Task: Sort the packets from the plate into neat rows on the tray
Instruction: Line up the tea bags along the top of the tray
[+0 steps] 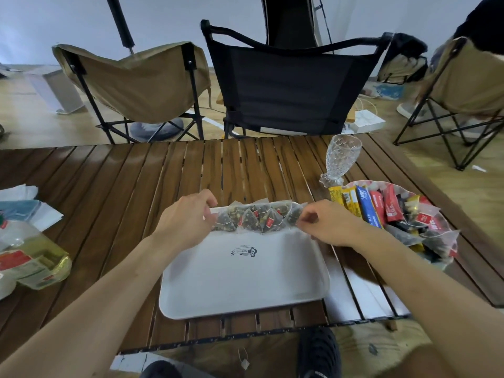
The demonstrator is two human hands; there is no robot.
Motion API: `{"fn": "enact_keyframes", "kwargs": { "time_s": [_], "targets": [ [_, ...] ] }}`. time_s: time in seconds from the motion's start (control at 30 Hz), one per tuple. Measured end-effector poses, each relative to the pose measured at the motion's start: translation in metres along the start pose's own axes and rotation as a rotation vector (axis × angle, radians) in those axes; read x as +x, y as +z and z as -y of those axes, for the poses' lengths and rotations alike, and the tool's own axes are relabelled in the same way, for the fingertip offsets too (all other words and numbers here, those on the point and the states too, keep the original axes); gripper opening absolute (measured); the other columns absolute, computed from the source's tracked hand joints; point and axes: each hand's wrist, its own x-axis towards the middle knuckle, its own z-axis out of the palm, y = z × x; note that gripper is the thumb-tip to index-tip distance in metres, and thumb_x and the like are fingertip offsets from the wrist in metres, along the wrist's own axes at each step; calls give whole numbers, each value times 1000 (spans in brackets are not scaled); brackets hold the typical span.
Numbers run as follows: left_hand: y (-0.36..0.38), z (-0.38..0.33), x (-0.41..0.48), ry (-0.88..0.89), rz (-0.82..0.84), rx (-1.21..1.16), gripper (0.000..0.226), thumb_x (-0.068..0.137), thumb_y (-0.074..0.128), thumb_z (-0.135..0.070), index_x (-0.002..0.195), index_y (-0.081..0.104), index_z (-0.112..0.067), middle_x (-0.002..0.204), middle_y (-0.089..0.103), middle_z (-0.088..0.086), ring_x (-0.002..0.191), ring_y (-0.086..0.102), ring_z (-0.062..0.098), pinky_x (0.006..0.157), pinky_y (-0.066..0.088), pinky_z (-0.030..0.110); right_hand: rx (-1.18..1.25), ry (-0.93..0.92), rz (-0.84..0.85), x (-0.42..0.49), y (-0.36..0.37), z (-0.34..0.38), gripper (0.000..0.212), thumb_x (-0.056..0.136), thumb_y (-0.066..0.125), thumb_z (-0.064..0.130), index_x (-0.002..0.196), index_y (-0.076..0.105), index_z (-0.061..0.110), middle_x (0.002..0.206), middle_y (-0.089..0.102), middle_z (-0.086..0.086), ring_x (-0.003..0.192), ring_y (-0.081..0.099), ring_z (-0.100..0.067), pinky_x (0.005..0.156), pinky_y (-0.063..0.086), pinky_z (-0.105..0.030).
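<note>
One row of packets (256, 216) is lying along the far edge of the tray (245, 282), with the left hand (188, 216) and right hand (327, 225) pinching its two ends. Right of the tray, the plate (447, 264) is holding many unsorted packets (387, 208); most of the sorting is judged outstanding.

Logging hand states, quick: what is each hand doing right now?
Left hand: fingers curled on the left end of the row of packets.
Right hand: pinches the row's right end.
</note>
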Motion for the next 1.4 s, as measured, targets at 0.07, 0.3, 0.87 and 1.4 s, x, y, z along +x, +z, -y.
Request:
{"fn": "enact_keyframes", "kwargs": {
  "time_s": [0.07, 0.3, 0.87, 1.4],
  "targets": [
    [-4, -13, 3, 5, -44, -40, 15, 100, 65, -39, 113, 58, -34, 95, 67, -17, 82, 64, 5, 70, 58, 33, 55, 25, -60, -2, -8, -5, 11, 96, 68, 32, 89, 73, 26, 88, 71, 8, 84, 67, -10, 73, 52, -24],
    [3, -75, 16, 90, -59, -106, 12, 100, 61, -28, 109, 61, -36, 98, 66, -17, 87, 65, 11, 72, 55, 34, 58, 233, -400, -27, -60, -49, 6, 96, 68, 28, 93, 73, 27, 89, 71, 9, 84, 65, -10, 67, 45, -19],
    [13, -84, 17, 128, -11, -113, 11, 99, 60, -25, 100, 64, -35, 95, 67, -17, 84, 64, 9, 70, 55, 35, 178, 312, -616, -64, -106, -68, 5, 96, 70, 27, 96, 74, 29, 90, 71, 14, 77, 63, 1, 64, 50, -22],
    [-11, 42, -16, -65, 51, -74, 9, 105, 56, -35, 108, 64, -37, 103, 69, -13, 86, 66, 10, 73, 61, 30, 293, -107, 6, -4, 47, 74, 9, 93, 71, 18, 100, 77, 18, 86, 73, 9, 74, 68, -6, 67, 49, -15]
  ]
}}
